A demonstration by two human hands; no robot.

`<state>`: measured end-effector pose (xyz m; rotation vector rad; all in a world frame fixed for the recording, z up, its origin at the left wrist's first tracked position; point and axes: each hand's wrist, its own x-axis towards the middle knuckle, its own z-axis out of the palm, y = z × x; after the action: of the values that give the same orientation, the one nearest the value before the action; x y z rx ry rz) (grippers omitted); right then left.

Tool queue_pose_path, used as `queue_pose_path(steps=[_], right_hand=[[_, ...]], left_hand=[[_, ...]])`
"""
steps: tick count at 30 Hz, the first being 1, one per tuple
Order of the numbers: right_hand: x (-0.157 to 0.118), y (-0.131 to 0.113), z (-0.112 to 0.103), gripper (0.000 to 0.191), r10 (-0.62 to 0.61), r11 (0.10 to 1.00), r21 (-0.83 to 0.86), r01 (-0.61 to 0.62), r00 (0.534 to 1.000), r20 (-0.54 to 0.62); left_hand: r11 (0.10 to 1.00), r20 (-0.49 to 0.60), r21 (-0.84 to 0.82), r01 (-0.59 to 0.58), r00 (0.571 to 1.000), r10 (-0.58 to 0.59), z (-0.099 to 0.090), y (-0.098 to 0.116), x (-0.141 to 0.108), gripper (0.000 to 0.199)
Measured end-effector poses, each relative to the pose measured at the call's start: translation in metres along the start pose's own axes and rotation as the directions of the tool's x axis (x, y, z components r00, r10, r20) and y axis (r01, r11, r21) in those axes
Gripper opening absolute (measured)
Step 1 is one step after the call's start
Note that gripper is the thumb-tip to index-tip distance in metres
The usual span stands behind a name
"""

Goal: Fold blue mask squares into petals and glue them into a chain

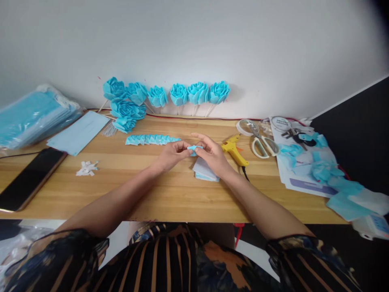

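Observation:
A small blue piece of material (194,150) is pinched between the thumbs and fingers of my left hand (174,155) and my right hand (212,153), above the wooden table. The other fingers of my right hand are partly stretched out. Just below my right hand lies a small stack of white and light blue squares (206,170). A row of folded blue pieces (150,139) runs to the left, its right end close to my left hand. Right of my right hand rests a yellow glue gun (233,150).
Blue flowers on sticks (179,94) lean against the wall. White-handled scissors (263,146), a tape roll (247,127) and blue scraps on papers (325,168) are on the right. A phone (32,178), a packet of blue sheets (36,115) and white strips (87,168) lie left.

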<state>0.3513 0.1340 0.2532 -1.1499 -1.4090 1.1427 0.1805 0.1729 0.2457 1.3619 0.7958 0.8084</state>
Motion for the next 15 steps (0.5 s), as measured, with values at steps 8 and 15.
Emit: queue_pose_path(steps=[8, 15], right_hand=[[0.0003, 0.0006, -0.0064, 0.039, -0.02, 1.0, -0.003, 0.021, 0.995, 0.101], [0.0031, 0.0045, -0.0065, 0.039, 0.03, 0.992, 0.116, -0.04, 0.996, 0.086]], left_hand=[[0.997, -0.014, 0.063, -0.036, 0.999, 0.037, 0.0042, 0.0053, -0.0031, 0.024], [0.998, -0.045, 0.059, -0.037, 0.998, 0.04, 0.0046, 0.0065, -0.002, 0.025]])
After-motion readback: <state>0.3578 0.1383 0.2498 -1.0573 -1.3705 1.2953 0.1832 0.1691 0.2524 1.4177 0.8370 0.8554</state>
